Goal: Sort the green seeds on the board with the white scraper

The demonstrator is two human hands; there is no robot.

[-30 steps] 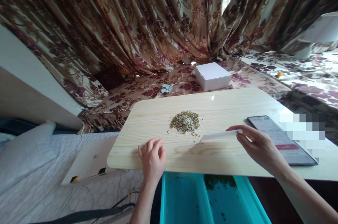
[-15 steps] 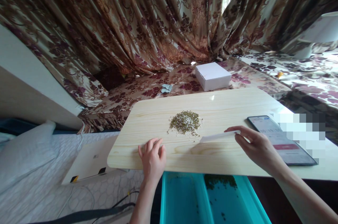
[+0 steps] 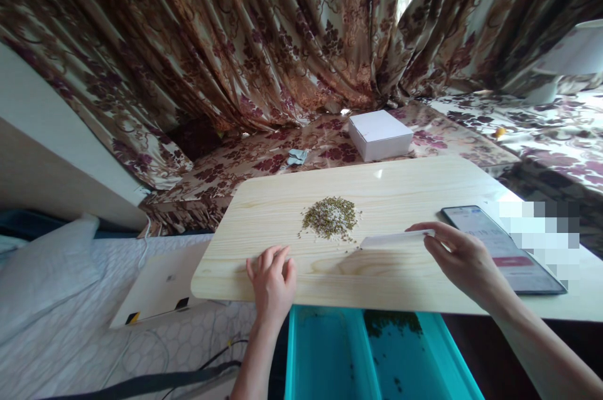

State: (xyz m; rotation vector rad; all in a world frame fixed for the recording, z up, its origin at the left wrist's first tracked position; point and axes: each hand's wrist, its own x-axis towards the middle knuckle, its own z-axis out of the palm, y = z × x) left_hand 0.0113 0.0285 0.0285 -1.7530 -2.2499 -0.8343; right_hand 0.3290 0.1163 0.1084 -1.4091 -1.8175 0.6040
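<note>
My right hand [image 3: 459, 259] pinches a thin white card [image 3: 393, 239] between thumb and fingers. The card's far end is low over the wood-grain tabletop [image 3: 264, 211], close to a pile of green beans mixed with white grains [image 3: 330, 218]; a few loose beans lie by its tip. Left of the pile, my left hand [image 3: 273, 281] rests on the near part of the tabletop, fingers apart and slightly bent, holding nothing. Below the table edge is a turquoise divided bin [image 3: 325, 356]. Dark green beans [image 3: 393, 323] lie in its right compartment, with a few scattered lower down.
A tablet [image 3: 522, 262] lies on the tabletop just beyond my right hand. Behind the table, a white box [image 3: 380, 136] and a small folded cloth [image 3: 297, 157] sit on a flowered cover. A flat pale board [image 3: 155, 284] and a dark strap [image 3: 188, 381] are on the left.
My right hand has shifted slightly left with the card, then back right, away from the pile. The left hand and the pile look the same.
</note>
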